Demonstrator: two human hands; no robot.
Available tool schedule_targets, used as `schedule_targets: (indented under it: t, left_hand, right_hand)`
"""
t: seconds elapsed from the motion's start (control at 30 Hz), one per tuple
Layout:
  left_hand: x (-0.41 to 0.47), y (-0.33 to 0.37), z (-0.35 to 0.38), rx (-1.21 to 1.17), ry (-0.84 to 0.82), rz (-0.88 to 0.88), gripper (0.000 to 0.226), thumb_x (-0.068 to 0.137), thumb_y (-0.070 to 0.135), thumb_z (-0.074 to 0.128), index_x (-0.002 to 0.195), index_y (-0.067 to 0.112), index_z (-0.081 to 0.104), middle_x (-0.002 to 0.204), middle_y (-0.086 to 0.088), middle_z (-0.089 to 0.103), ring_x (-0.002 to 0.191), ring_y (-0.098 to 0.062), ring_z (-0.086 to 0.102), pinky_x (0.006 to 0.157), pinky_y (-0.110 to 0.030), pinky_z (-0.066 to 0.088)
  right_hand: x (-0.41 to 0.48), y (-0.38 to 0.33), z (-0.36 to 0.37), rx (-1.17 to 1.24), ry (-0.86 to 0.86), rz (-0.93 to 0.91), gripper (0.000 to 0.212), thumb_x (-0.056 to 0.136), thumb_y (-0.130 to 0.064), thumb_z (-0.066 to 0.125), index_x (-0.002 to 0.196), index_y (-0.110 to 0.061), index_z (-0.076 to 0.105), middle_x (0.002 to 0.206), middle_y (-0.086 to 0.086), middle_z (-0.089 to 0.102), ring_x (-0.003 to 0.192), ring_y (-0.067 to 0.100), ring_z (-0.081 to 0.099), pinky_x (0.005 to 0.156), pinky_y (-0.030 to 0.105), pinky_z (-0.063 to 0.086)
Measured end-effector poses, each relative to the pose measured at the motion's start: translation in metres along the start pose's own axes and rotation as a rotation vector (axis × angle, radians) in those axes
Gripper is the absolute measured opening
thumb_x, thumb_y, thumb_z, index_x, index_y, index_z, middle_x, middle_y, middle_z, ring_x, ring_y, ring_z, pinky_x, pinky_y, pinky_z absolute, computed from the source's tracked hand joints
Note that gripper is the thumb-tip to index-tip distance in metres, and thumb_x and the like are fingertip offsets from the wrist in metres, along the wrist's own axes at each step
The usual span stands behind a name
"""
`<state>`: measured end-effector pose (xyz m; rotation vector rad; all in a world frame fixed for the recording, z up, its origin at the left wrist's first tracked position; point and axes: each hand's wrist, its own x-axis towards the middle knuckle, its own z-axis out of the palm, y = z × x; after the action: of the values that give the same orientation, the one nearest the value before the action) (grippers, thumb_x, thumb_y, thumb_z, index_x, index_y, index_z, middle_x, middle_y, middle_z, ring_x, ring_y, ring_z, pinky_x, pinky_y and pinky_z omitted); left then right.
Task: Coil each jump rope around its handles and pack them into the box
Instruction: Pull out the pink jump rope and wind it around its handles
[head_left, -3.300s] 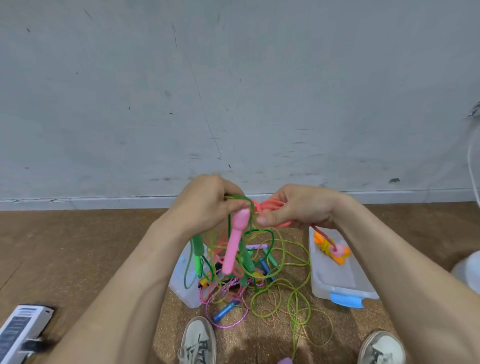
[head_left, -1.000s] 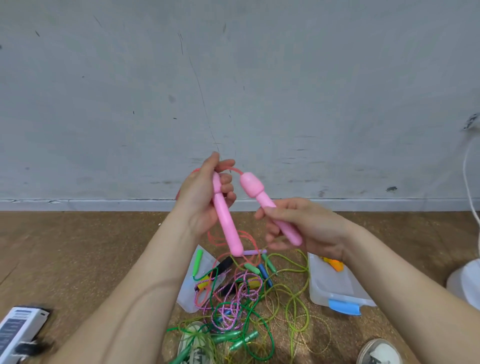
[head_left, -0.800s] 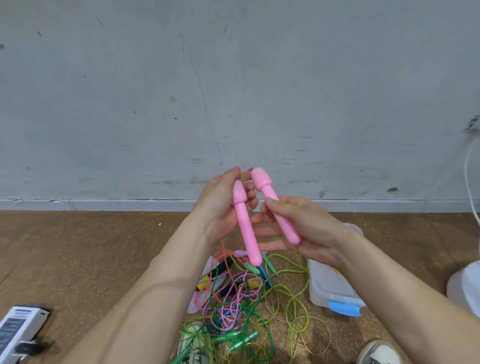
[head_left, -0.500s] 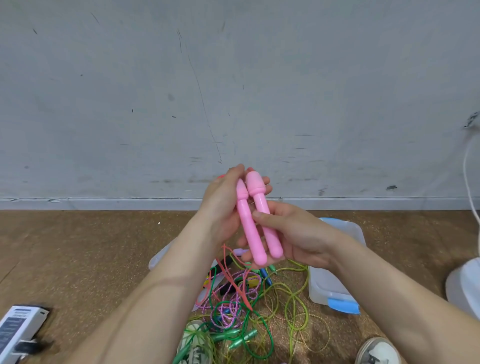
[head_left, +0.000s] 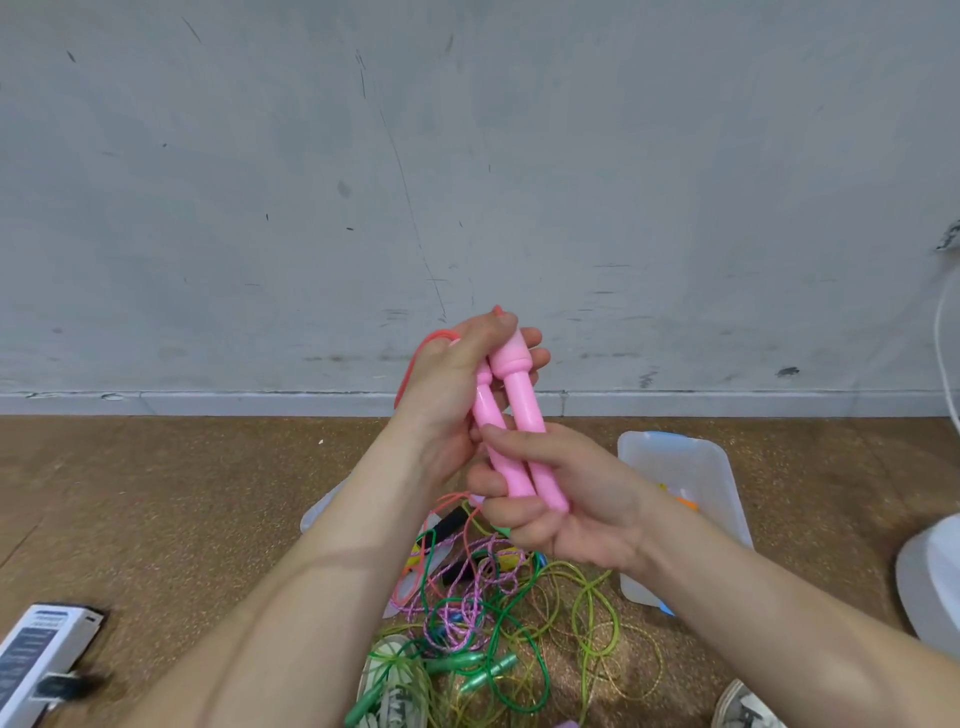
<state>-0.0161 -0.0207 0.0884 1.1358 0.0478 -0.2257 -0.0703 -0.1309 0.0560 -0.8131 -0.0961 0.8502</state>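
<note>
Two pink jump rope handles (head_left: 514, 426) lie side by side, held upright in front of me. My left hand (head_left: 447, 395) wraps their upper ends and my right hand (head_left: 561, 499) grips their lower ends. Their red cord (head_left: 410, 369) loops out behind my left hand. On the floor below sits a tangle of green, purple and yellow-green jump ropes (head_left: 483, 608). The clear plastic box (head_left: 691, 467) with a blue latch stands to the right, with orange and yellow items inside, partly hidden by my right arm.
A grey wall with a baseboard runs close ahead. A clear lid (head_left: 322, 514) lies under the tangle at left. A white device (head_left: 36, 660) sits at the lower left, a white container (head_left: 930, 577) at the right edge. My shoes (head_left: 395, 686) show at the bottom.
The two pink handles, apart a second ago, have been brought together side by side. The green rope that I held earlier now lies on the floor.
</note>
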Motion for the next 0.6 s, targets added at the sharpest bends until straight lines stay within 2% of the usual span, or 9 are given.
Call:
schedule_targets:
  t: [0.03,0.1,0.2,0.3,0.37,0.47,0.53,0.6]
  left_hand:
    - [0.000,0.001,-0.001,0.004,0.003,0.006,0.016,0.091,0.017,0.058,0.101,0.005,0.059,0.081,-0.004,0.073,0.074,-0.017,0.071,0.065,-0.026,0.057]
    - [0.000,0.002,-0.002,0.005,0.010,0.001,0.027,0.090,0.018,0.059,0.110,-0.001,0.058,0.081,-0.007,0.071,0.071,-0.017,0.070,0.062,-0.026,0.056]
    - [-0.001,0.002,-0.002,0.014,-0.005,-0.024,0.039,0.090,0.021,0.058,0.119,-0.005,0.055,0.087,-0.012,0.068,0.066,-0.017,0.068,0.058,-0.024,0.052]
    - [-0.003,0.000,0.001,0.014,-0.054,-0.025,0.020,0.091,0.022,0.057,0.097,0.004,0.060,0.081,-0.005,0.068,0.068,-0.017,0.068,0.063,-0.027,0.054]
    - [-0.004,0.000,0.004,0.032,-0.045,-0.031,0.015,0.092,0.023,0.057,0.087,0.010,0.060,0.076,-0.002,0.069,0.069,-0.018,0.069,0.063,-0.028,0.056]
    - [-0.004,0.008,0.000,0.064,-0.087,-0.128,0.027,0.095,0.036,0.050,0.097,0.010,0.058,0.082,-0.007,0.073,0.072,-0.023,0.070,0.061,-0.031,0.057]
    - [-0.008,0.021,-0.008,0.332,-0.148,-0.193,0.050,0.095,0.054,0.039,0.097,0.009,0.063,0.080,-0.009,0.073,0.072,-0.025,0.070,0.070,-0.032,0.058]
    - [-0.013,0.033,-0.020,0.777,-0.177,-0.164,0.065,0.094,0.060,0.031,0.082,0.009,0.069,0.067,-0.005,0.072,0.058,-0.018,0.066,0.060,-0.021,0.052]
  right_hand:
    - [0.001,0.000,0.002,-0.021,0.044,-0.006,0.016,0.087,-0.025,0.059,0.091,-0.016,0.046,0.064,0.002,0.039,0.042,0.004,0.030,0.032,0.011,0.025]
    - [0.002,-0.001,0.006,-0.068,0.134,-0.012,0.014,0.085,-0.027,0.058,0.083,-0.016,0.050,0.056,-0.002,0.035,0.039,0.002,0.024,0.032,0.010,0.014]
    - [0.003,-0.002,0.006,-0.141,0.179,0.005,0.020,0.082,-0.033,0.058,0.075,-0.017,0.048,0.052,-0.003,0.030,0.036,0.002,0.022,0.032,0.009,0.012]
    - [0.002,0.001,0.004,-0.196,0.221,0.051,0.030,0.078,-0.041,0.061,0.068,-0.018,0.044,0.049,-0.004,0.026,0.034,0.004,0.021,0.033,0.009,0.014]
    - [0.003,0.005,0.004,-0.195,0.226,0.072,0.031,0.079,-0.039,0.060,0.066,-0.019,0.040,0.048,-0.005,0.025,0.034,0.003,0.020,0.033,0.009,0.013]
    - [0.001,0.002,0.002,-0.144,0.182,0.065,0.030,0.081,-0.038,0.058,0.066,-0.019,0.041,0.047,-0.006,0.025,0.033,0.001,0.020,0.031,0.008,0.013]
    - [-0.003,-0.008,-0.002,-0.071,0.131,0.052,0.029,0.084,-0.036,0.057,0.064,-0.019,0.045,0.046,-0.007,0.028,0.031,-0.001,0.022,0.028,0.009,0.013]
    - [-0.007,-0.019,-0.008,0.026,0.007,0.057,0.029,0.086,-0.036,0.060,0.065,-0.019,0.050,0.046,-0.008,0.033,0.032,-0.001,0.027,0.026,0.010,0.017]
